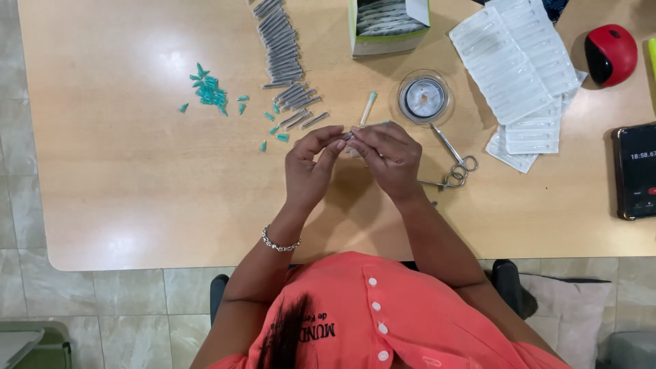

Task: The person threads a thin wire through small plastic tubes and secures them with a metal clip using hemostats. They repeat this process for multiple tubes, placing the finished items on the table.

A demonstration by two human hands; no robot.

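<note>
Both hands, left hand and right hand, pinched what looked like a small grey needle piece above the table, fingertips touching; a slipped grip could drop it among the teal caps.

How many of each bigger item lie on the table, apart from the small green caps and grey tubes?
Scissors: 1
Round clear spool: 1
Open cardboard box: 1
Red mouse: 1
Phone: 1
Total: 5
The white blister packs overlap, so I left them out.
</note>
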